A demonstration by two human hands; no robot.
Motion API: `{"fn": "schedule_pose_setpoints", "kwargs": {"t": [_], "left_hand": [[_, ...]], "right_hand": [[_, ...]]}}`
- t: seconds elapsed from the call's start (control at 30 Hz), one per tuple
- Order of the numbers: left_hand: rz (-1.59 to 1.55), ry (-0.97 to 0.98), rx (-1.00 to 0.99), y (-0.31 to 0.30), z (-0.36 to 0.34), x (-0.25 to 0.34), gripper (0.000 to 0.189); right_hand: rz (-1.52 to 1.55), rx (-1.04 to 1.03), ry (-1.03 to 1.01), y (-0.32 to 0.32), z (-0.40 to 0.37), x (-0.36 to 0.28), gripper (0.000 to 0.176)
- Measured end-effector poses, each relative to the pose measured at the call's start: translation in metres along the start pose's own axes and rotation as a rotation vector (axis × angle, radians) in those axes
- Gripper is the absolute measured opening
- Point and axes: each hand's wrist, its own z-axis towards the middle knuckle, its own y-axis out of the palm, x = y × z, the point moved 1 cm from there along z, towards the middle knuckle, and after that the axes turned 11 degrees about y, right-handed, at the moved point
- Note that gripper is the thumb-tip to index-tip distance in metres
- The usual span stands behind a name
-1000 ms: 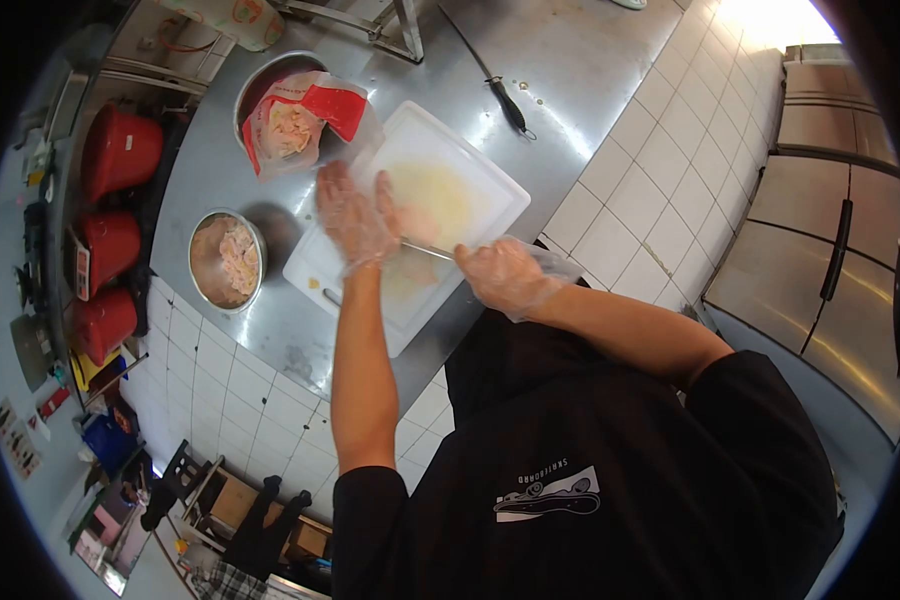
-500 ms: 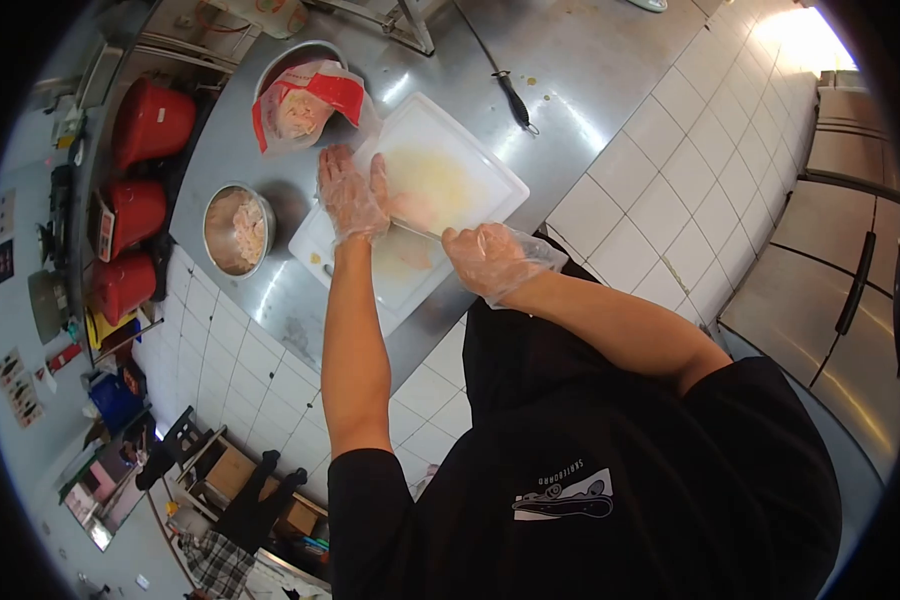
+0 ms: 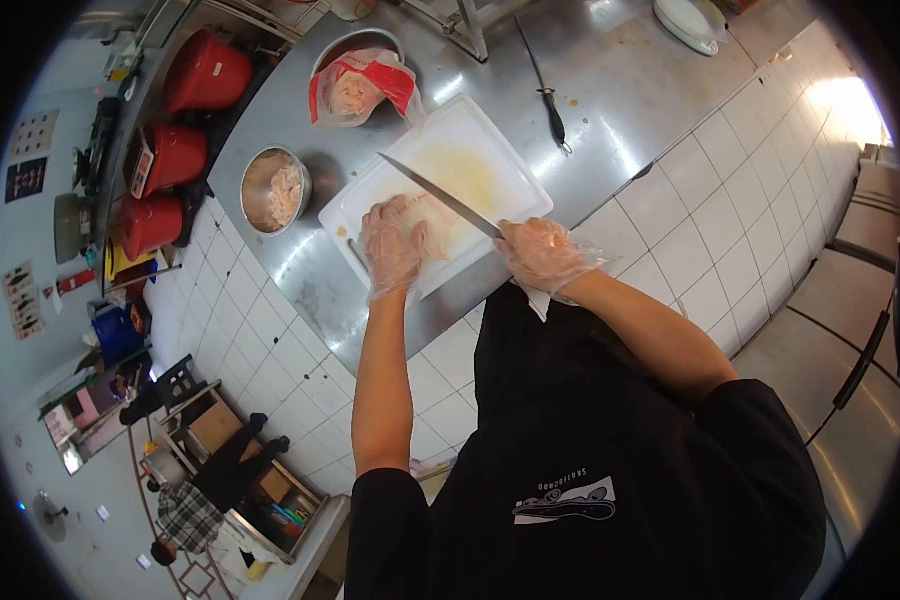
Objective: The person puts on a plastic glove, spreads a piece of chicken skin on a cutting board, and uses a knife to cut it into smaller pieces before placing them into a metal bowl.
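knife (image 3: 438,195) has come out from under the left grip (image 3: 392,248) and now angles over the cutting board (image 3: 495,150), right grip (image 3: 542,255) wrapped tight on its handle. left grip presses spread on pale raw meat (image 3: 438,228) at the board's near edge; probably soft, slippery, best pinned flat.

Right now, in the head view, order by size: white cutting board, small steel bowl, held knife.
1. white cutting board
2. small steel bowl
3. knife: longer than the bowl but far thinner; ranking unsure
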Motion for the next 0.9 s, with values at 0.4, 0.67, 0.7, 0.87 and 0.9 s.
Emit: {"fn": "schedule_pose_setpoints", "kwargs": {"t": [0.4, 0.67, 0.7, 0.87, 0.9], "left_hand": [[0.055, 0.146, 0.05, 0.003, 0.003, 0.004, 0.027], [0.102, 0.011, -0.044, 0.003, 0.006, 0.001, 0.019], [0.121, 0.01, -0.047, 0.004, 0.005, 0.002, 0.017], [0.033, -0.004, 0.012, 0.008, -0.006, 0.0, 0.014], [-0.002, -0.032, 0.005, 0.005, -0.012, 0.002, 0.013]], "right_hand": [[-0.04, 0.008, -0.068, -0.011, -0.006, 0.032, 0.023], [-0.147, -0.054, -0.091, 0.006, 0.019, 0.006, 0.02], [-0.163, -0.026, -0.088, 0.012, 0.021, 0.001, 0.019], [-0.226, 0.016, -0.118, 0.026, 0.024, -0.016, 0.02], [-0.243, 0.027, -0.128, 0.031, 0.025, -0.018, 0.021]]}}
